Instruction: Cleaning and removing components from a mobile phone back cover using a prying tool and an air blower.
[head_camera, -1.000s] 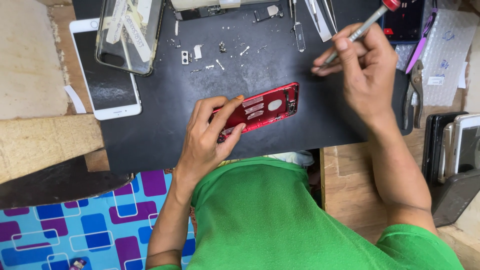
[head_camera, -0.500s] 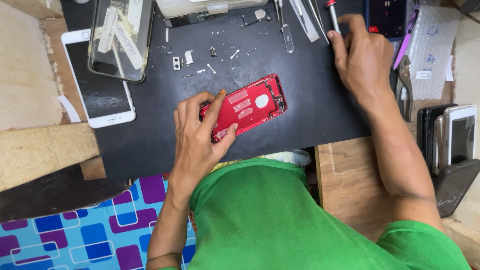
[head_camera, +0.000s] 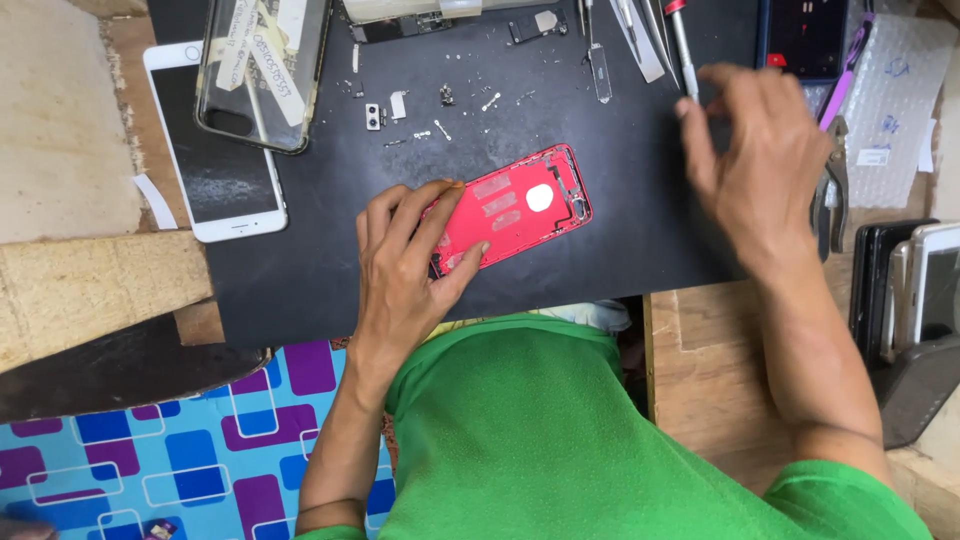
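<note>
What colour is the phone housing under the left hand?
Red, seen in the head view: phone housing under the left hand.

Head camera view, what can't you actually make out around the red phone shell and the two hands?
- Red phone shell: its near end is hidden under the left hand.
- Right hand: motion-blurred, so whether its fingers touch the screwdriver is unclear.
- Screwdriver: its handle is cut off by the top edge.
- Loose screws on the black mat: too small to tell types.
</note>
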